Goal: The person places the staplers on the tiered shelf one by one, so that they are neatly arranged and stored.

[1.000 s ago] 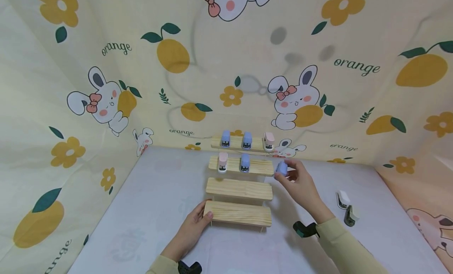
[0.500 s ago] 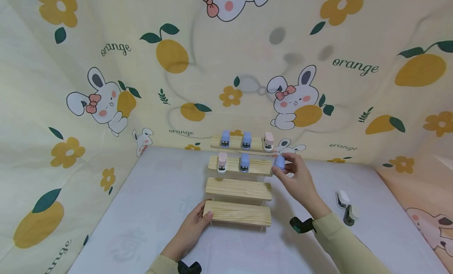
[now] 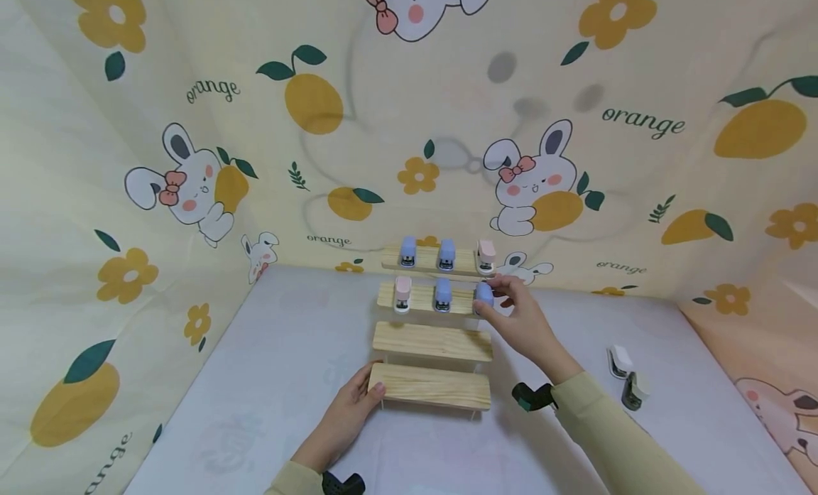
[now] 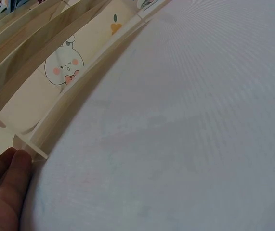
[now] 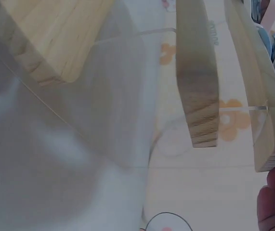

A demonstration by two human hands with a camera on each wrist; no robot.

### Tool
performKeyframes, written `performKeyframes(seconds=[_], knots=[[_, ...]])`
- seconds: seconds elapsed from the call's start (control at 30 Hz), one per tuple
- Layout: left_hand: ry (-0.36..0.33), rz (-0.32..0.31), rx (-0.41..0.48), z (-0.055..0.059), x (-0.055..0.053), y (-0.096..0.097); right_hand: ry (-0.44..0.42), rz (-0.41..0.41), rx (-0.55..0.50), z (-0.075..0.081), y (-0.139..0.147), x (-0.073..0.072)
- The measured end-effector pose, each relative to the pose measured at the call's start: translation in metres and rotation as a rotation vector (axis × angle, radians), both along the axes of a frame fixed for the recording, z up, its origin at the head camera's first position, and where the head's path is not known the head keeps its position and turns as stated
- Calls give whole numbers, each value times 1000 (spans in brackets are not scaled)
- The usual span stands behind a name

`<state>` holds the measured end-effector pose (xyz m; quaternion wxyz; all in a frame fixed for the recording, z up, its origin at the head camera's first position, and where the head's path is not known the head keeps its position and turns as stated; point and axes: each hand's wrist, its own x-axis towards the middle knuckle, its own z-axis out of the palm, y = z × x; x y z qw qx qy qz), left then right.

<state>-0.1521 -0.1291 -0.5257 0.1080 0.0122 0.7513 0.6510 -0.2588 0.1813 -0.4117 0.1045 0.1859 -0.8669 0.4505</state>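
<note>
My right hand (image 3: pixel 524 326) pinches a small blue stapler (image 3: pixel 484 293) at the right end of the second board from the top (image 3: pixel 422 300) of a stepped wooden display rack. On that board also stand a pink stapler (image 3: pixel 402 294) at the left and a blue stapler (image 3: pixel 442 295) in the middle. In the right wrist view, the fingers (image 5: pixel 268 204) show beside the board's end. My left hand (image 3: pixel 345 413) grips the left end of the lowest board (image 3: pixel 434 386), thumb on top. Its fingers (image 4: pixel 17 175) appear by a thin rack leg in the left wrist view.
The top board (image 3: pixel 427 258) carries two blue staplers and a pink stapler (image 3: pixel 486 256). The third board (image 3: pixel 432 341) has bare wood. A white stapler (image 3: pixel 619 361) and a pale stapler with a dark base (image 3: pixel 635 390) lie on the white tabletop (image 3: pixel 255 381) at the right.
My right hand has moved left with the blue stapler, from beside the rack to over the right end of the second board. The left hand has stayed on the lowest board.
</note>
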Motion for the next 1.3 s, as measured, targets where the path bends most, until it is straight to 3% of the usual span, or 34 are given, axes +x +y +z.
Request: performKeyframes(seconds=[0.2, 0.37, 0.53, 0.97, 1.3], knots=[[-3, -6, -1, -1, 0, 0, -33, 21, 2, 1, 5, 4], [-1, -24, 6, -4, -1, 0, -73, -32, 23, -4, 22, 14], [0, -17, 6, -2, -1, 0, -118, -113, 86, -14, 50, 23], [-17, -8, 4, 0, -1, 1, -175, -286, 220, -34, 143, 65], [-15, -6, -1, -1, -1, 1, -397, -344, 278, -58, 196, 85]])
